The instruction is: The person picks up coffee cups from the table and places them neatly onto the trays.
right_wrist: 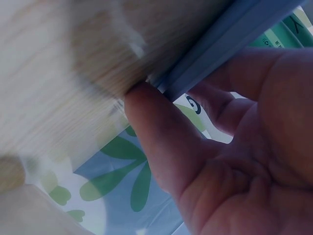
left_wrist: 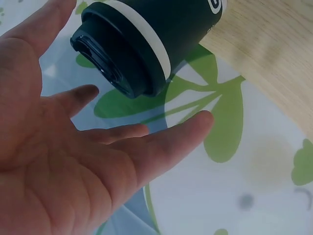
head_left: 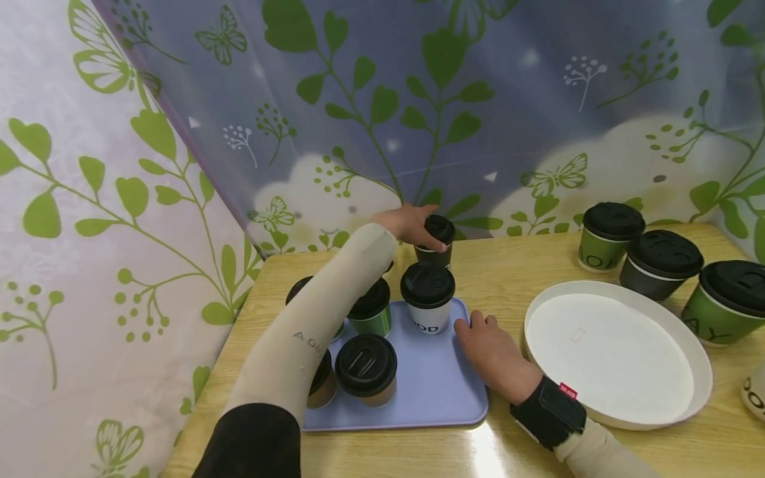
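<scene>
My left hand (head_left: 408, 224) reaches to the back of the table with its fingers spread around a dark paper cup (left_wrist: 183, 32) with a black lid. In the left wrist view a gap shows between the palm and that cup. At the tray's right edge, my right hand (head_left: 493, 350) pinches the rim of the lilac tray (head_left: 433, 392) between thumb (right_wrist: 156, 122) and fingers. On the tray stand a white cup (head_left: 429, 320), a green cup (head_left: 372, 323) and a brown cup (head_left: 378, 393), all black-lidded. My left forearm partly hides several cups at the tray's left.
A round white tray (head_left: 618, 417) lies to the right of my right hand. Behind and beside it stand a green cup (head_left: 599, 253), a dark grey cup (head_left: 645, 280) and a larger green cup (head_left: 714, 318). A leaf-patterned curtain (head_left: 370, 60) hangs along the table's back.
</scene>
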Tool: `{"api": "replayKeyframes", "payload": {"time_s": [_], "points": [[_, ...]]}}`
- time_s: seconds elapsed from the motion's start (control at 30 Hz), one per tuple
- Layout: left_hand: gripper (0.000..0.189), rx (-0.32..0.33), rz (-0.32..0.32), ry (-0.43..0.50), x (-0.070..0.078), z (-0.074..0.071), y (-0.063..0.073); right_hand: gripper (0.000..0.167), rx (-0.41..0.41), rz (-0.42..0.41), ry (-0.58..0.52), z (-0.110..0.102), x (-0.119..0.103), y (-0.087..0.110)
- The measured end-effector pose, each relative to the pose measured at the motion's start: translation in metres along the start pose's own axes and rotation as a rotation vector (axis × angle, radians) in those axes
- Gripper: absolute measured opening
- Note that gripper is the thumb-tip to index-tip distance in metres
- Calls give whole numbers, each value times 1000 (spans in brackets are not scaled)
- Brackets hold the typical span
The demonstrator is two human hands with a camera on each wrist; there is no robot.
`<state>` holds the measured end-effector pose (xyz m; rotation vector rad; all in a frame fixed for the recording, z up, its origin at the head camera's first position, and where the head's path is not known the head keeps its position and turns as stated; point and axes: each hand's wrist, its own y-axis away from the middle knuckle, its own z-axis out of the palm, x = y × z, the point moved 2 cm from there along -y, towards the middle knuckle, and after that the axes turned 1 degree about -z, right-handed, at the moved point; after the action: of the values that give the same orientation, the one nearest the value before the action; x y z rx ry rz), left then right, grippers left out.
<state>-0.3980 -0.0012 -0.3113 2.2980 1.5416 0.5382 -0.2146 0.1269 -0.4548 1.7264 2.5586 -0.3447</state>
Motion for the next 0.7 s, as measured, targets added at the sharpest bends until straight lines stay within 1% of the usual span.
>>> {"api": "replayKeyframes", "payload": {"time_s": [0.1, 0.2, 0.47, 0.53, 0.7], "points": [[96, -4, 8, -15, 3, 1, 1, 6, 30, -6, -6, 0, 0, 1], [94, -4, 15, -12, 5, 2, 1, 7, 40, -7, -7, 1, 0, 1], [99, 31, 7, 13, 9, 5, -1, 7, 28, 1, -23, 1, 1, 1], [100, 39, 15, 20, 10, 6, -2, 7, 24, 3, -23, 1, 1, 1], [100, 61, 21, 1, 11, 10, -3, 6, 10, 11, -20, 0, 0, 1]]}}
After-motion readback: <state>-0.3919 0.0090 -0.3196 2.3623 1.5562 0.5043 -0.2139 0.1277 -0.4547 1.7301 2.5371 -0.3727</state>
